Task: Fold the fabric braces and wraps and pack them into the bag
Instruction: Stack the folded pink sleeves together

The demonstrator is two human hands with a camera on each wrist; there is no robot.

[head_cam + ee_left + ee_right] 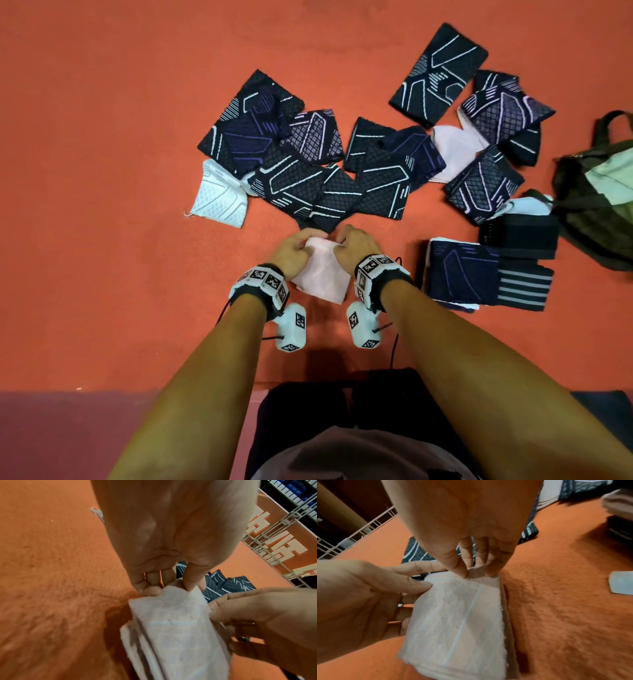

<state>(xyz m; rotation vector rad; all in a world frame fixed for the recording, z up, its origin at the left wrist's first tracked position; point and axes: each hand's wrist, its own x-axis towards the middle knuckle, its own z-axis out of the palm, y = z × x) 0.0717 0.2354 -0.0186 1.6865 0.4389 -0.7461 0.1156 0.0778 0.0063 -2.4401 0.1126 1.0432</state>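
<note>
A pale pink-white knitted brace (322, 272) (173, 632) (455, 626) hangs just above the orange floor in front of me. My left hand (291, 253) (164, 586) pinches its far left corner between thumb and fingers. At the far right corner, my right hand (356, 245) (476, 572) pinches the edge the same way. A dark olive bag (596, 202) lies open at the right edge in the head view. Several dark patterned braces (301, 164) lie scattered beyond my hands.
A stack of folded dark braces (486, 270) sits to the right of my hands, near the bag. A white brace (219, 195) lies at the left of the pile. A white wire rack (274, 524) stands at the floor's far edge. My knees (342, 428) are below.
</note>
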